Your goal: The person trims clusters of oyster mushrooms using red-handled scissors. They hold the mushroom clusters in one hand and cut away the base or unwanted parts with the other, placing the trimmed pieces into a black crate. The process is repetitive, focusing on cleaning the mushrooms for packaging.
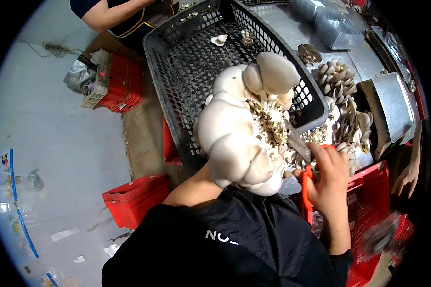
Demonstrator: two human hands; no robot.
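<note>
A large cluster of pale oyster mushrooms (232, 148) hangs over the near end of a black crate, its cut, crumbly stem base facing right. My left forearm (196, 186) runs underneath it; the cluster hides the left hand holding it up. In my right hand (329, 174) is a pair of scissors (299, 146) with red handles, fingers wrapped round them. The scissor blades point up and left, against the stem base. The black crate (154, 71) is perforated, with a few small mushroom pieces (219, 40) inside.
More mushroom clusters (337, 81) lie on the metal table (273, 21) at right. Clear plastic trays (337, 31) are stacked at the back. A metal tray (393, 103) sits far right. Red crates (136, 198) stand around. Other people's arms (112, 16) and hand (407, 179) show.
</note>
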